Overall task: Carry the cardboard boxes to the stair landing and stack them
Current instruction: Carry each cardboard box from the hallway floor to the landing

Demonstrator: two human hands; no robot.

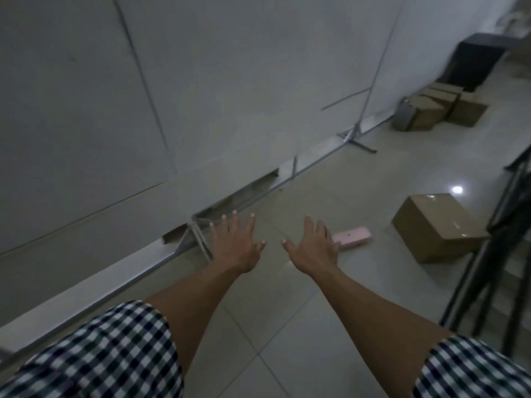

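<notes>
Both arms stretch out in front of me over the tiled floor. My left hand (237,242) and my right hand (313,248) are empty, palms down, fingers spread. A closed brown cardboard box (439,228) lies on the floor to the right of my right hand, out of touch. Several more cardboard boxes (442,107) stand together farther off at the right, by the foot of the white partition.
A white partition wall (172,96) with metal feet (356,139) runs along the left. A small pink flat object (352,238) lies just beyond my right hand. Dark railing bars (494,254) stand at the right edge. A black cabinet (477,58) sits behind the far boxes.
</notes>
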